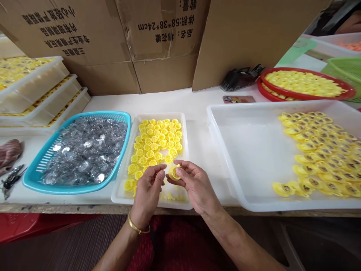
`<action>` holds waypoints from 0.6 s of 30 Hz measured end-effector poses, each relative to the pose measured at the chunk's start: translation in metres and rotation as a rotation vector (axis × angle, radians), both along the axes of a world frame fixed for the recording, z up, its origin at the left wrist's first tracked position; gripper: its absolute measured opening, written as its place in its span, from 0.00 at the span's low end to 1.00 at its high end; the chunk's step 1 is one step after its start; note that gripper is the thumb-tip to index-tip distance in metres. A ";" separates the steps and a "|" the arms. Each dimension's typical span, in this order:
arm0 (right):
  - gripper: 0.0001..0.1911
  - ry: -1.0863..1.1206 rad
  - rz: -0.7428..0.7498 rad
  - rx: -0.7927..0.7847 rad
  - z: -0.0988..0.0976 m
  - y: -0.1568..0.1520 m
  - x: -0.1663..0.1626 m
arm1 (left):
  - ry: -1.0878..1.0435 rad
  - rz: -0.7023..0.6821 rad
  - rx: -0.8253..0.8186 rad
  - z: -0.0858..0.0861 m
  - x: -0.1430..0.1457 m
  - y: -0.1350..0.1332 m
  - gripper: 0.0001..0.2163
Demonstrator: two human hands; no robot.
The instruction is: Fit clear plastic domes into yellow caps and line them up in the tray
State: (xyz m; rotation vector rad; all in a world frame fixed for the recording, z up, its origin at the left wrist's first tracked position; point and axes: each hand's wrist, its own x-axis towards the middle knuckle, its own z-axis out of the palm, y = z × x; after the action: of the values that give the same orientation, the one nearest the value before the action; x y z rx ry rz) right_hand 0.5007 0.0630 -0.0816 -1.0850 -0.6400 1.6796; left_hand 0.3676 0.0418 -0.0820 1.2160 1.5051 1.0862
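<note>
My right hand (194, 186) pinches a small round yellow cap (174, 172) between thumb and fingers, over the near end of a small white tray (184, 150). My left hand (148, 192), with a gold bangle at the wrist, is curled beside it with its fingertips pressed together close to the cap; what they hold, if anything, is too small to make out. The tray holds several yellow caps (158, 141) in rows. A turquoise basket (36, 177) of clear plastic lids (84, 150) stands just left of the tray.
A large white tray (254, 158) on the right holds rows of filled yellow pieces (321, 150). Behind it are red round trays (348, 92) of yellow caps, a black bag (239, 77) and a phone (238, 99). Stacked white trays (42, 98) stand at left, cardboard boxes (158, 45) behind.
</note>
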 end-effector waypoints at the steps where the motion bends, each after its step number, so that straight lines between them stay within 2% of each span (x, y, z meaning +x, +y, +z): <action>1: 0.19 0.007 0.011 -0.007 0.002 0.000 0.000 | -0.048 0.005 -0.034 0.000 -0.001 0.001 0.15; 6: 0.19 -0.054 0.041 0.025 0.004 -0.003 0.000 | -0.207 -0.058 -0.106 -0.001 0.004 0.003 0.16; 9: 0.19 -0.081 0.092 0.056 0.004 -0.006 0.000 | -0.249 -0.049 -0.125 0.002 0.005 0.003 0.16; 13: 0.17 -0.094 0.097 0.106 0.004 -0.007 -0.002 | -0.207 -0.021 -0.092 0.006 0.003 0.003 0.16; 18: 0.16 -0.081 0.039 0.056 0.008 -0.011 -0.003 | -0.126 -0.031 -0.113 0.013 0.005 -0.003 0.19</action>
State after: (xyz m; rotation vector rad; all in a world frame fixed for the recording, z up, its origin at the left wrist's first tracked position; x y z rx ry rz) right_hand 0.4976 0.0520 -0.0733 -1.1115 -0.7597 1.6478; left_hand 0.3725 0.0391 -0.0686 1.0700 1.4272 1.0244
